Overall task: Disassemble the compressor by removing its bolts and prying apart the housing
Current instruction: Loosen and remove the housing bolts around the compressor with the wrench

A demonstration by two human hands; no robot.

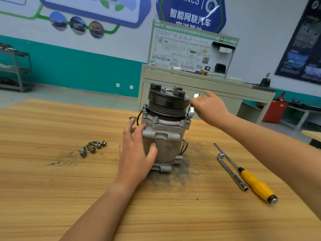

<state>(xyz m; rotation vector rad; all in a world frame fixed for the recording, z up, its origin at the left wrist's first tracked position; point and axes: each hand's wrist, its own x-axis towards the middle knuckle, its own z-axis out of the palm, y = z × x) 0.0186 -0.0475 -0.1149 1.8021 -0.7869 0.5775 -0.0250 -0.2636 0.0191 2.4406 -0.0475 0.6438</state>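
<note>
The compressor housing (163, 141) is dull grey cast metal, slightly rough; its pulley (166, 105) is darker, smoother metal. The 4 bolts (93, 147) are grey metal. The table (52, 171) is matt wood. The screwdriver (257, 185) handle is glossy yellow plastic.

Bare left hand (135, 150), near-left of the grey cast-metal compressor (166, 148); bare right hand (210, 108), upper right of it. Uncovered along both forearms as far as visible, slim and smooth, narrowing at the wrists. Plain fingers and wrists, rounded fingertips. Too blurred to make out nails.
</note>
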